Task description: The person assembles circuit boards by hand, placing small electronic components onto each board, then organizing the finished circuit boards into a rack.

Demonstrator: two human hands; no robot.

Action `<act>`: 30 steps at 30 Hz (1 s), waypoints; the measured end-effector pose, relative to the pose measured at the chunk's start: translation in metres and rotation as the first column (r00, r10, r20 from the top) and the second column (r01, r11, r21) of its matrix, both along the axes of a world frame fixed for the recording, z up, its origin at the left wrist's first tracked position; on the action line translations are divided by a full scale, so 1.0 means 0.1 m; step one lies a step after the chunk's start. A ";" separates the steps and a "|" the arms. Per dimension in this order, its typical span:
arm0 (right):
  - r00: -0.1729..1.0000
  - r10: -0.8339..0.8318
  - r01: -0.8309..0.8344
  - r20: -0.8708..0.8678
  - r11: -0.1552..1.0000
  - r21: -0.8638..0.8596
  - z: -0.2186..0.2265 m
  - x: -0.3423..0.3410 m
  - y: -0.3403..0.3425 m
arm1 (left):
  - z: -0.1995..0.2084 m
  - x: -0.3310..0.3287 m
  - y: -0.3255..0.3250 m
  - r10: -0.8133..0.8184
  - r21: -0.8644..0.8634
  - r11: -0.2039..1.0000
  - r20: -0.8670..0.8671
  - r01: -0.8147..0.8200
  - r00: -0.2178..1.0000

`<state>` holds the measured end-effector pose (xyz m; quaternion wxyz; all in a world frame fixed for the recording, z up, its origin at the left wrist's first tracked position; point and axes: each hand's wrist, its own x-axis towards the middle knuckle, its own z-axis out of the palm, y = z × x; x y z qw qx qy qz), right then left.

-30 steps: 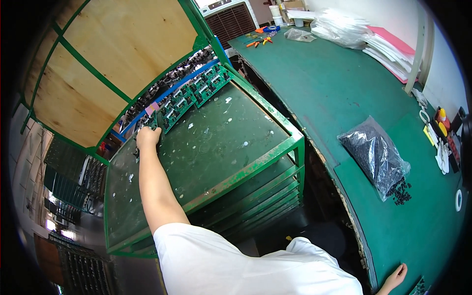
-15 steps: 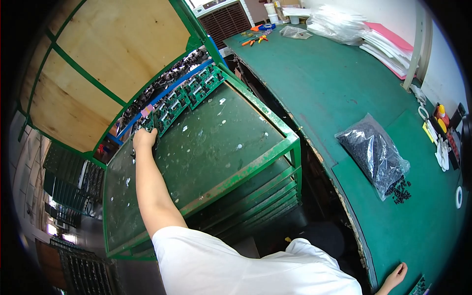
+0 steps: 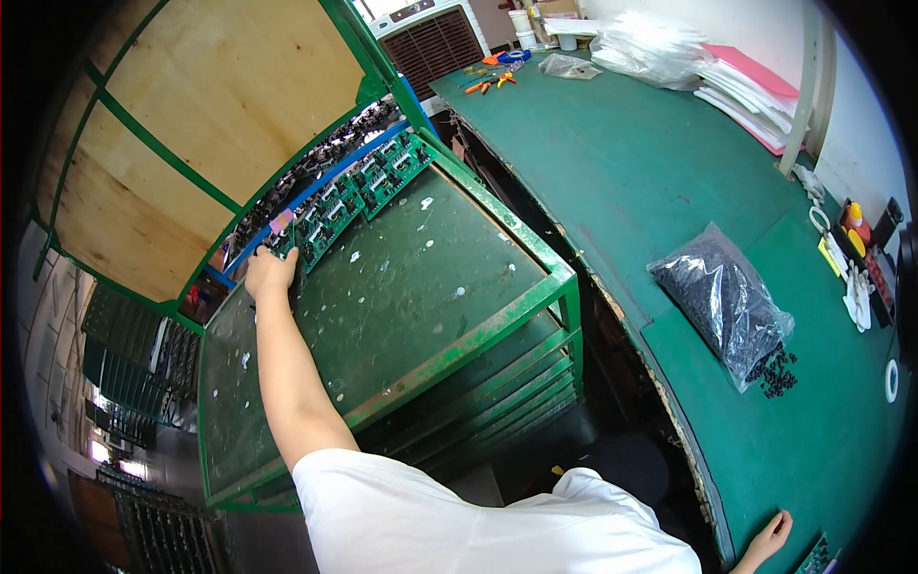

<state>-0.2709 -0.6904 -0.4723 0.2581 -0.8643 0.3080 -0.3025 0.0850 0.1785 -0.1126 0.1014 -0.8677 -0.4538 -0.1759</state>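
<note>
Reaching forward with a bare arm, the person has the left hand [image 3: 271, 275] at the near-left end of a row of green circuit boards [image 3: 330, 222]. Its fingers are bent around the end of the row, the thumb raised; whether they grip a board cannot be told. The right hand [image 3: 768, 539] is low on the right, over the green table [image 3: 583, 163], fingers loosely curled with nothing visible in them, though how far open it is cannot be made out. Just beside it, a single circuit board [image 3: 816, 555] is partly cut off by the lower rim.

The row lies along the far edge of a green metal rack [image 3: 430, 287], by a blue bar [image 3: 359, 156], with a pink piece [image 3: 281, 221] near the left hand. Behind rises a plywood panel [image 3: 239, 77] in a green frame.

Across the table sit a clear bag of black parts [image 3: 722, 301], loose black pieces [image 3: 776, 375] at its lower corner, a white ring [image 3: 891, 383] and, farther off, orange-handled pliers [image 3: 492, 84].
</note>
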 end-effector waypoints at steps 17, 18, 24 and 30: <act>0.999 0.006 -0.006 0.046 1.000 0.018 -0.01 0.06 0.07 | -0.26 0.63 -0.43 -0.604 0.181 0.734 -0.267 0.655 0.751; 0.999 0.006 -0.007 0.047 1.000 0.028 0.00 0.05 0.08 | -0.26 0.62 -0.39 -0.609 0.184 0.729 -0.268 0.660 0.747; 0.998 0.005 -0.005 0.066 1.000 -0.013 -0.05 0.05 0.03 | -0.27 0.55 -0.34 -0.631 0.236 0.699 -0.242 0.676 0.737; 0.991 -0.128 0.129 0.029 0.992 -0.007 0.21 -0.20 0.30 | -0.29 0.88 -0.80 -0.668 0.027 0.735 -0.142 0.677 0.731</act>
